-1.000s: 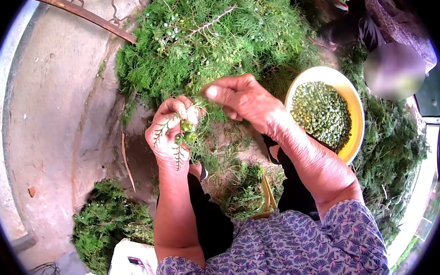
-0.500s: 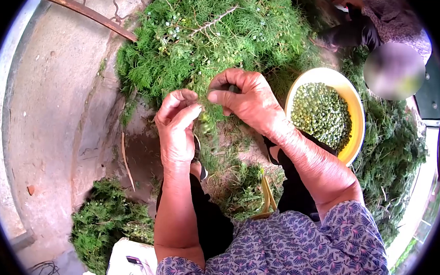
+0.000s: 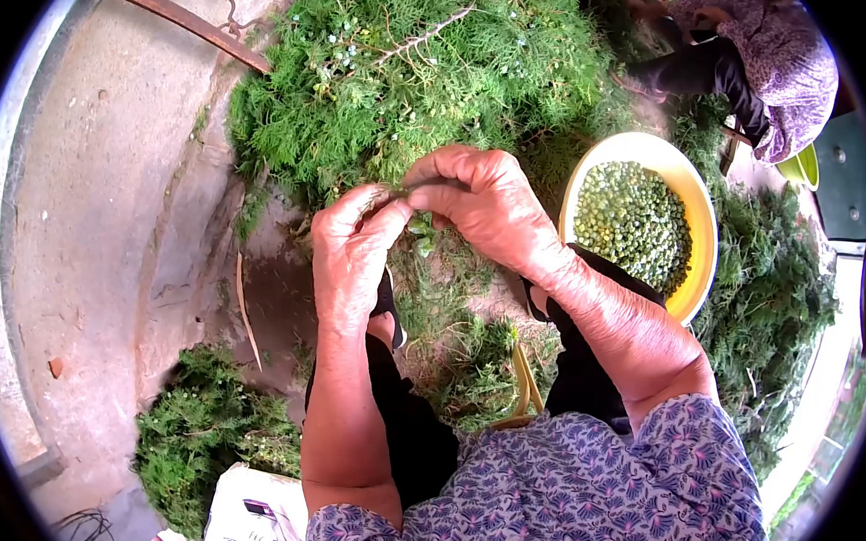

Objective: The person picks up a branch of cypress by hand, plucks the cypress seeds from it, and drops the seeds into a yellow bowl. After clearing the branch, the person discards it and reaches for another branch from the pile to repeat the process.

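Observation:
Fingertips together, my left hand pinches a small evergreen sprig, whose green bits dangle just below the fingers. My right hand meets it from the other side, thumb and bent fingers closed on the sprig; exactly what lies between those fingers is mostly hidden. Beyond both hands rises a big heap of evergreen branches with small pale berries among the foliage. To the right of my right wrist stands a yellow basin holding many small green berries.
Another person sits at the upper right, near a yellow-green container. More branches lie beyond the basin, and a smaller pile sits lower left by a white bag. A curved rusty bar crosses the upper left.
My hands have come together, the fingertips now meeting at the sprig. The other person has shifted at the upper right, and a yellow-green container shows there now.

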`<state>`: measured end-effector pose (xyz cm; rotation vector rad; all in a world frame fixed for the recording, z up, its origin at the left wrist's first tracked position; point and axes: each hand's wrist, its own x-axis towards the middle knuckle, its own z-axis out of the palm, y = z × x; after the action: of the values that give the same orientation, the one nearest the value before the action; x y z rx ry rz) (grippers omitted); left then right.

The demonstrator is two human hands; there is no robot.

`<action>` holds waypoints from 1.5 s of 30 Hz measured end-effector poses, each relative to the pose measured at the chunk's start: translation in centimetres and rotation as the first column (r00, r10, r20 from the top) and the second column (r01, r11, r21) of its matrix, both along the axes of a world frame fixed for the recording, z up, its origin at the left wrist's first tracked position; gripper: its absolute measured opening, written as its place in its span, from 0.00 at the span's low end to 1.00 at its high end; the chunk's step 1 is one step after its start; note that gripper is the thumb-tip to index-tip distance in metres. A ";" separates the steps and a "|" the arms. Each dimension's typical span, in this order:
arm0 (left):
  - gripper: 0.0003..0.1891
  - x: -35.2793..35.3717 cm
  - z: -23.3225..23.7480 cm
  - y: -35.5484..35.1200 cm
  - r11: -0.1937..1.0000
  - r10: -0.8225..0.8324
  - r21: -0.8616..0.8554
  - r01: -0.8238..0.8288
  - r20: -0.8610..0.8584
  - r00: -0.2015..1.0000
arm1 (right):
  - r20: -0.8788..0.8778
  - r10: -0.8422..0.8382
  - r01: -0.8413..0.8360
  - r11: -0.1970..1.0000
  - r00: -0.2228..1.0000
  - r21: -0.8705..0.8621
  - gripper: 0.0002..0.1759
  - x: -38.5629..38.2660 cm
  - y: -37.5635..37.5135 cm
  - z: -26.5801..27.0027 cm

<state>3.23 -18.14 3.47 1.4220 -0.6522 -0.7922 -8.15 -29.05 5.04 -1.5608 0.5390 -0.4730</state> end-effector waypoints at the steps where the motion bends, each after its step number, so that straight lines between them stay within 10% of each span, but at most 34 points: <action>1: 0.05 0.0 0.0 0.0 1.000 0.001 0.000 -0.001 -0.001 1.000 | -0.038 0.023 -0.023 1.000 0.999 -0.019 0.07 0.0 0.0 0.0; 8: 0.02 -0.3 0.6 0.1 1.000 -0.023 -0.009 0.023 -0.083 0.996 | 0.011 -0.006 -0.001 0.851 1.000 0.524 0.04 0.5 0.2 -0.2; 17: 0.04 -0.6 0.4 -0.1 0.996 0.017 -0.077 -0.036 -0.237 0.971 | 0.199 -0.099 -0.095 0.627 0.975 0.773 0.08 0.3 -0.8 -1.1; 25: 0.04 -0.2 -0.4 -0.3 0.967 0.197 -0.136 -0.214 -0.131 0.972 | 0.241 -0.071 -0.099 0.774 0.968 0.626 0.06 -0.7 -3.1 0.2; 27: 0.03 -0.2 -0.7 -0.4 0.970 0.158 -0.175 -0.167 -0.065 0.985 | -0.012 0.012 -0.007 0.925 1.000 0.379 0.10 -0.8 -2.4 1.0; 33: 0.05 -0.6 -0.5 -0.5 0.973 0.128 -0.181 -0.142 -0.087 0.988 | -0.046 0.021 -0.027 0.991 0.999 -0.133 0.17 -0.4 -1.1 0.3; 35: 0.05 -0.6 -0.3 -0.5 0.978 0.116 -0.161 -0.131 -0.099 0.988 | -0.122 0.004 0.009 0.994 0.992 0.108 0.15 -0.5 -1.7 1.0; 39: 0.06 -0.7 -0.3 -0.6 0.984 0.064 -0.161 -0.082 -0.114 0.991 | 0.012 0.065 -0.061 0.974 0.998 -0.217 0.15 -0.1 -2.0 -0.6; 45: 0.08 -0.8 0.3 -0.2 0.993 0.031 -0.109 -0.043 -0.109 0.994 | -0.038 0.034 -0.042 0.974 0.999 -0.224 0.13 -0.1 -1.3 -0.5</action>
<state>2.40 -18.32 3.73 1.2783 -0.5769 -0.7862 -8.25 -30.38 4.51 -1.7949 0.4938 -0.4922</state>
